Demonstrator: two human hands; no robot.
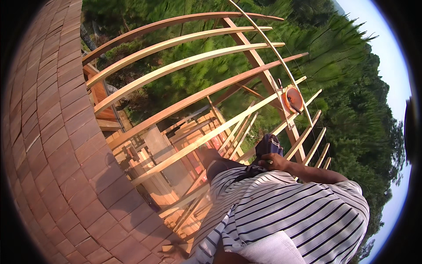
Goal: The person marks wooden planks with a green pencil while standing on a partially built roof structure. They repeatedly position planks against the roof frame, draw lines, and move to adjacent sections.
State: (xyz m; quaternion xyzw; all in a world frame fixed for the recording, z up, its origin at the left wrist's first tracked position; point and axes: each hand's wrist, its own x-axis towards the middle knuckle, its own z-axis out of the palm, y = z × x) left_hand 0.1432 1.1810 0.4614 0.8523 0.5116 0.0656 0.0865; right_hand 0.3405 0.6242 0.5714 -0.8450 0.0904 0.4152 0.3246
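My right hand [273,162] is at my waist with its fingers curled, next to a dark blue cloth shape [269,146] with pale trim. I cannot tell if that is a pouch or clothing, and what the fingers hold is hidden. A black strap or band [251,172] lies by the hem of my striped shirt [299,200]. Low in the view, my left hand [175,252] rests against the lower edge of the brown shingled roof [74,163], partly shaded. Its fingers look spread, with nothing visible in them.
Long curved-looking wooden battens [184,66] run out from the roof over a drop. A thick beam [255,57] crosses them. An orange bowl-shaped container [293,99] with tools sits on the framing. Stacked planks [151,176] lie below, and trees [343,88] stand beyond.
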